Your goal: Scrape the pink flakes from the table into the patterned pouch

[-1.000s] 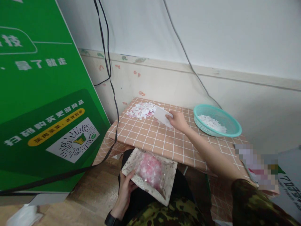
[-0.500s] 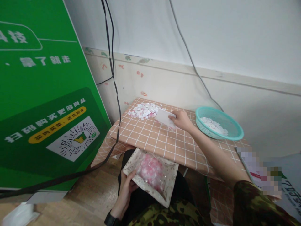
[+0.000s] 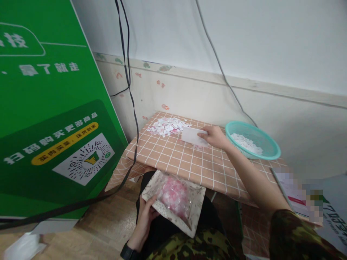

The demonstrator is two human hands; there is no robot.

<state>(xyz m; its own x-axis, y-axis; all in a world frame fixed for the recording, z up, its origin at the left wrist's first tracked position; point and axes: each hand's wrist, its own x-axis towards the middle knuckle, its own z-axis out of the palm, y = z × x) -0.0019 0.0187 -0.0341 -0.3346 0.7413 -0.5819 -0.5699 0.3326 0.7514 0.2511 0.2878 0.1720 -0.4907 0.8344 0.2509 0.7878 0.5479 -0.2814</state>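
My left hand grips the left edge of a speckled, pale square tray over my lap. Pink and white pieces under clear plastic lie inside the tray. Over the table, my right hand pinches the right end of a white rectangular card. Some small pink and white bits show along the card's lower edge. To the left of the card is a loose heap of small white and pink paper pieces.
A turquoise plastic basket with white paper pieces stands at the table's right. The table wears a brown checked cloth. A black cable hangs before the green panel. At far right lies a partly blurred printed sheet.
My right hand has shifted slightly to the right with the card, away from the heap. The left hand and the tray stay almost in place.
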